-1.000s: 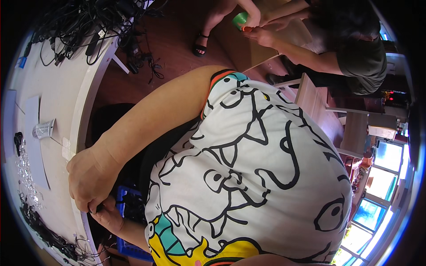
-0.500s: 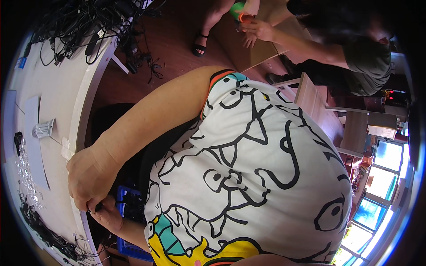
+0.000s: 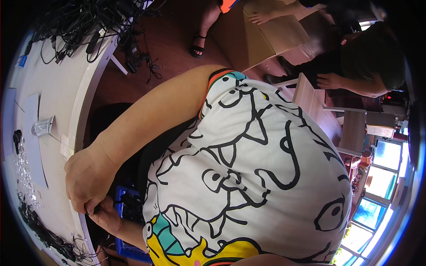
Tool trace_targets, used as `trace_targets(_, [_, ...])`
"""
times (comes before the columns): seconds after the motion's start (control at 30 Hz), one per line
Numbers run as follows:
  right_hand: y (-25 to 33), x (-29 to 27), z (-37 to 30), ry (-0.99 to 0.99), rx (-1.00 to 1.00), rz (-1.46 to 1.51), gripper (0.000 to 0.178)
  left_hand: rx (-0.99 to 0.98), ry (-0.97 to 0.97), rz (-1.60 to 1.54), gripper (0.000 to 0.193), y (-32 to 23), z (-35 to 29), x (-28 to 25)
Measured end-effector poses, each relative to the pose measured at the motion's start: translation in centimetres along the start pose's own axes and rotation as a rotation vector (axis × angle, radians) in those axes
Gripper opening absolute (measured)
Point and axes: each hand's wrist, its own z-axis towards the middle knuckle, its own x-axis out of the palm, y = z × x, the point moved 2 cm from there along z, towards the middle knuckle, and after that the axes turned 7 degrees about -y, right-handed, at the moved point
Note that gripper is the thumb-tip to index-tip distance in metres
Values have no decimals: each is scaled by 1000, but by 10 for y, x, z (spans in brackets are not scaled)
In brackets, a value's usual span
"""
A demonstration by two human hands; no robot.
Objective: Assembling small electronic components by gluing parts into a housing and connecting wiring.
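Note:
My right hand (image 3: 88,179) reaches down from the upper arm in view and is closed at the table's edge. Its fingertips pinch a small black piece (image 3: 97,209), mostly hidden by the fingers; its exact kind does not show. Just below, my left hand (image 3: 108,219) comes in from the lower arm, its fingers closed on the same piece. Both hands meet in front of my white printed shirt (image 3: 248,177). Beside them, a blue plastic crate (image 3: 119,197) with black items in it sits below the table's level.
On the white table (image 3: 66,102) lie a heap of black cables (image 3: 80,26), a small whitish cup-like container (image 3: 43,126), clear plastic bits (image 3: 26,173) and more dark cables (image 3: 44,235). Across the floor are a cardboard box (image 3: 275,40), a wooden stool (image 3: 306,93) and other people.
My hands have shifted slightly left, still closed together. A person by the cardboard box has leaned back and drawn their hands away; the green and orange object they handled is no longer between their hands.

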Motion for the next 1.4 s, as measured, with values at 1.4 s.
trace_targets(1.4, [12, 7, 20, -11, 141, 259, 28, 68, 318, -310, 44, -22, 3, 6])
